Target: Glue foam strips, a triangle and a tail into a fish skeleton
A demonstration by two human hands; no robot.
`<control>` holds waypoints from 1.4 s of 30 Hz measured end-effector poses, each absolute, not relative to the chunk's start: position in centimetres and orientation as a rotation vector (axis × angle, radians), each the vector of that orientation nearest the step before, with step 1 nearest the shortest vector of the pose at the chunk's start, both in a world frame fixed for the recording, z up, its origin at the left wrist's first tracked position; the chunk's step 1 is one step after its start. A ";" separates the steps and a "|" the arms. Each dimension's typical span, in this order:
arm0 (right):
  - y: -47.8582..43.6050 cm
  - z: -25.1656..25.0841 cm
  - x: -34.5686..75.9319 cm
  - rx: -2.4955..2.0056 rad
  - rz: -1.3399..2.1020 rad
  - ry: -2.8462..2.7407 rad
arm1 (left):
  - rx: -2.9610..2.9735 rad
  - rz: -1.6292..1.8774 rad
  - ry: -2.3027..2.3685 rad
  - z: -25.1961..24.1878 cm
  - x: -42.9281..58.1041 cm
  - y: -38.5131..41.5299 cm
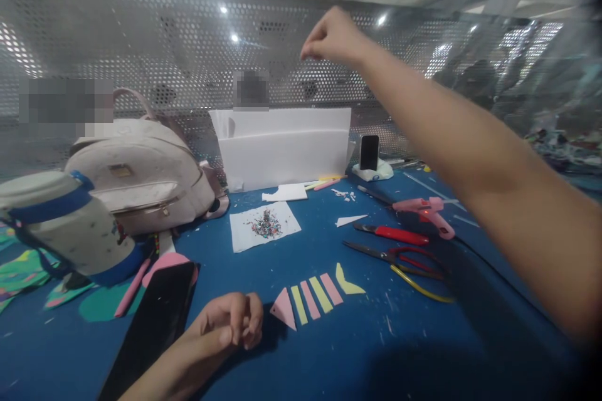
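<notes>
My left hand rests on the blue table with its fingers curled in, close to a row of pink and yellow foam pieces laid out like a fish. Nothing shows inside the curled fingers. My right hand is raised high in the air in front of the perforated metal wall, fingertips pinched together and pointing down; whether anything is between them is too small to see. My right arm stretches across the right side of the view.
A black phone lies by my left wrist. A pale backpack and a bottle stand at left. White foam sheets, paper with glitter, a pink glue gun, a red cutter, scissors and a second phone on a stand fill the back.
</notes>
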State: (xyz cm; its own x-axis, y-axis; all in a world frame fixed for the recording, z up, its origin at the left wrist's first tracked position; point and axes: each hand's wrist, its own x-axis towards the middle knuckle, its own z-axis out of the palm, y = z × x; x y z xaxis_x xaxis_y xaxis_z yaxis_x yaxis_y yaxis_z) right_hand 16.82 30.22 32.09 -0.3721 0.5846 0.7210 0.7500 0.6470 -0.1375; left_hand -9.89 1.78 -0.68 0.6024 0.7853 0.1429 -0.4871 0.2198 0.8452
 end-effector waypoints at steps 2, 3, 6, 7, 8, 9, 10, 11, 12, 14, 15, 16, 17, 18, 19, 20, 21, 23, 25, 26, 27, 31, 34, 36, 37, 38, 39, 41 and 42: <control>30.7 28.9 17.0 -1.060 -0.216 -2.126 | 1.018 0.904 0.349 -0.7 -9.9 1.8; 31.0 27.3 17.1 -1.085 -0.185 -2.129 | 1.017 0.904 0.353 -0.7 -9.9 1.7; 31.6 22.9 17.6 -1.141 -0.084 -2.175 | 1.014 0.907 0.361 -0.4 -9.7 1.7; 31.8 21.6 17.7 -1.164 -0.052 -2.194 | 1.013 0.908 0.363 -0.3 -9.6 1.7; 32.0 20.4 17.9 -1.187 -0.023 -2.212 | 1.012 0.909 0.363 -0.2 -9.6 1.6; 32.2 19.3 18.0 -1.213 0.008 -2.232 | 1.015 0.909 0.359 -0.1 -9.5 1.7; 32.4 18.2 18.1 -1.242 0.042 -2.252 | 1.017 0.909 0.355 -0.1 -9.4 1.7; 32.7 17.3 18.2 -1.273 0.077 -2.272 | 1.019 0.910 0.352 -0.1 -9.4 1.7; 32.9 16.3 18.2 -1.293 0.109 -2.289 | 1.021 0.909 0.348 -0.1 -9.3 1.7; 33.3 14.6 18.3 -1.326 0.170 -2.320 | 1.026 0.907 0.341 -0.2 -9.3 1.8; 33.4 13.7 18.3 -1.336 0.199 -2.334 | 1.029 0.906 0.340 -0.2 -9.4 1.7; 33.5 12.7 18.4 -1.347 0.226 -2.348 | 1.030 0.904 0.341 -0.3 -9.4 1.7; 33.5 11.8 18.4 -1.354 0.251 -2.360 | 1.033 0.901 0.343 -0.4 -9.5 1.7; 33.4 10.9 18.5 -1.359 0.274 -2.372 | 1.033 0.899 0.350 -0.4 -9.5 1.7; 33.3 9.9 18.6 -1.364 0.294 -2.383 | 1.033 0.896 0.358 -0.4 -9.6 1.6; 33.1 9.0 18.8 -1.363 0.312 -2.396 | 1.034 0.893 0.368 -0.4 -9.6 1.6; 32.9 8.2 19.0 -1.359 0.329 -2.410 | 1.036 0.892 0.375 -0.4 -9.6 1.6; 32.3 6.7 19.5 -1.333 0.347 -2.437 | 1.039 0.893 0.389 -0.4 -9.6 1.6; 31.6 5.7 20.0 -1.296 0.349 -2.467 | 1.042 0.890 0.401 -0.3 -9.6 1.6; 31.2 5.3 20.2 -1.276 0.343 -2.480 | 1.044 0.888 0.405 -0.3 -9.6 1.6; 30.8 5.0 20.5 -1.254 0.332 -2.490 | 1.046 0.887 0.406 -0.4 -9.6 1.5; 28.8 4.2 21.6 -1.148 0.265 -2.513 | 1.057 0.891 0.401 -0.4 -9.5 1.5; 27.3 3.6 22.5 -1.078 0.222 -2.513 | 1.062 0.885 0.403 -0.3 -9.4 1.6; 26.7 3.1 23.1 -1.040 0.221 -2.510 | 1.067 0.881 0.399 -0.3 -9.3 1.7; 26.4 2.9 23.3 -1.022 0.231 -2.509 | 1.072 0.880 0.397 -0.3 -9.2 1.7; 26.2 2.7 23.5 -1.005 0.246 -2.510 | 1.078 0.880 0.395 -0.3 -9.2 1.7; 26.1 2.5 23.7 -0.989 0.266 -2.513 | 1.086 0.881 0.394 -0.3 -9.2 1.7; 25.8 2.3 23.9 -0.961 0.319 -2.524 | 1.100 0.889 0.390 -0.4 -9.2 1.7; 25.7 2.3 24.0 -0.951 0.351 -2.532 | 1.106 0.893 0.389 -0.5 -9.2 1.8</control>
